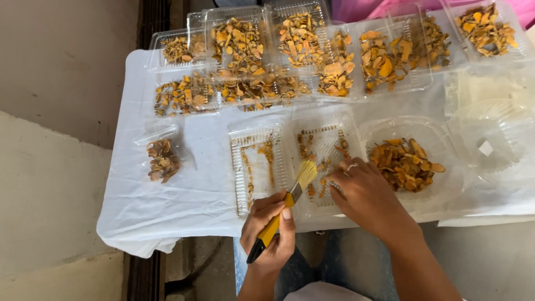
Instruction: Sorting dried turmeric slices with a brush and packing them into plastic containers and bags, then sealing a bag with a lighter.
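An open clear plastic clamshell tray [312, 146] lies at the near edge of the table, its two ribbed halves dusted with orange crumbs and a few remaining dried slices. The left hand [271, 227] is closed around the yellow handle of a paintbrush [287, 202], whose pale bristles rest on the hinge line between the two halves; the right hand [362, 192], wearing a ring, curls down onto the right half of the tray, fingertips on the ribbed floor, and whether it pinches a slice cannot be told. The step in hand appears to be sweeping residue out of this tray; judged from the pose, the next stroke calls for short, light passes along the ribs while the right hand pins the light shell flat. Just right of the tray sits a clear bowl-shaped container [440, 184] with a heap of orange-brown slices [405, 163]; to the left a small bag of darker pieces [161, 160] lies well apart. Filled trays of slices [301, 50] crowd the far side, overlapping one another. The white sheet [184, 195] covering the table leaves bare room only at the near left; the tray's front edge lies close to the table's drop-off, so outward strokes risk spilling crumbs over it.
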